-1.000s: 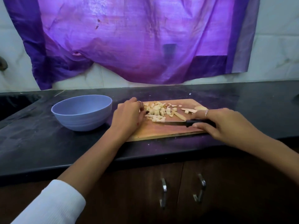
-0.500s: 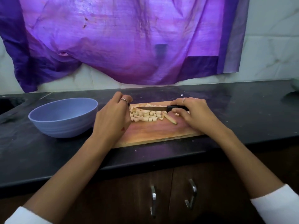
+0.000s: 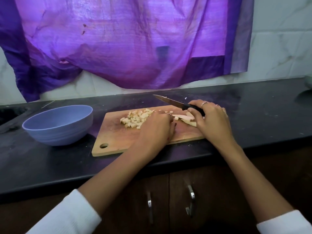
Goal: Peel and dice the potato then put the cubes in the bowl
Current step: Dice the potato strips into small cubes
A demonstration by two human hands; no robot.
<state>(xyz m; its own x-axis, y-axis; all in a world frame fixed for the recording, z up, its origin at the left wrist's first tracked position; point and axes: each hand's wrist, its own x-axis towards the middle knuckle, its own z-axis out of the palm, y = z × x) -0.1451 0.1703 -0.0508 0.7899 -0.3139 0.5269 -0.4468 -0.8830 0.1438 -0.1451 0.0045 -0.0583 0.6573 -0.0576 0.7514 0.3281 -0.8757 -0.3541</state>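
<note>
A wooden cutting board (image 3: 118,141) lies on the black counter. A pile of small potato cubes (image 3: 136,118) sits on its far left half. A few long potato strips (image 3: 184,117) lie on its right half. My right hand (image 3: 211,119) grips the black handle of a knife (image 3: 170,102), with the blade raised and pointing left and away. My left hand (image 3: 157,127) rests on the board between the cubes and the strips, fingers curled down; what they touch is hidden. An empty blue bowl (image 3: 57,125) stands left of the board.
The black counter (image 3: 253,115) runs the full width, with a sink edge (image 3: 10,114) at far left. A purple cloth (image 3: 126,43) hangs on the tiled wall behind. Cabinet doors with metal handles (image 3: 190,200) are below the counter edge.
My right hand has lifted the knife off the cubes, the blade now pointing up and away. My left hand has slid right from the board's left edge to the strips.
</note>
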